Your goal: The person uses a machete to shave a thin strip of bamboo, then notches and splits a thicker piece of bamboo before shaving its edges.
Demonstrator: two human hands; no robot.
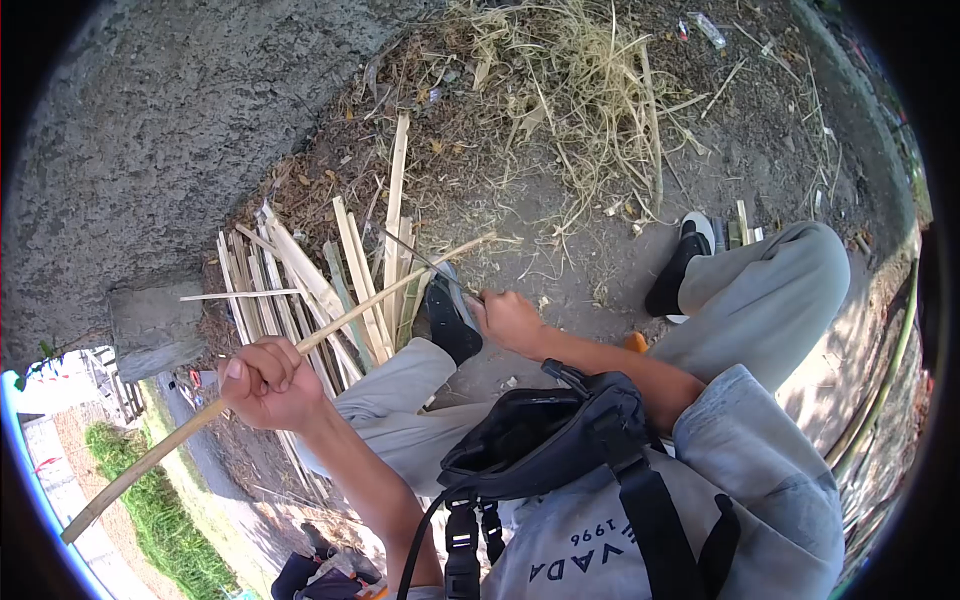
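My left hand (265,380) is closed in a fist around a long bamboo strip (365,305). One end of the strip reaches the lower left, and the other points out over the ground beyond my shoe. In my right hand (510,322) is a knife (418,257), its handle mostly hidden by the fingers. The thin dark blade crosses the strip near its far part, above my black shoe (452,325). Several split bamboo pieces (300,265) lie in a bundle beside that leg.
Pale shavings (580,110) are heaped on the dirt ahead. A rough concrete slab (170,130) rises at the left. My open black bag (550,430) hangs at my chest. Another shoe (690,260) rests to the right, and long green stalks (885,380) lie at the right edge.
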